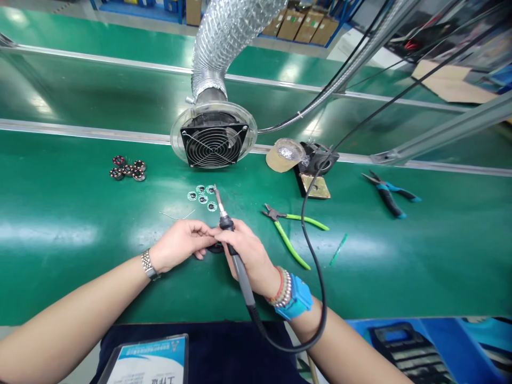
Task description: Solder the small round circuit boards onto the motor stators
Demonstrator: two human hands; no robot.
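My right hand [254, 258] is closed around a soldering iron [242, 272], whose tip points up and away from me. The fingertips of my left hand [182, 242] are pinched together at a small dark round part [216, 248], which is mostly hidden under both hands. Right-hand fingers also reach to this part. Just beyond my hands lie several small round boards [203, 199] with dark centres, one partly behind the iron's tip. A thin piece of solder wire [178, 217] lies beyond my left hand.
Several copper-wound stators [128, 169] sit at the far left. A fume fan [214, 145] stands ahead. Green-handled cutters [288, 229], blue-handled pliers [388, 194], an iron stand [316, 184], a tape roll [282, 160] and a green strip [339, 249] lie rightward. The iron's cable [320, 277] loops over my right forearm.
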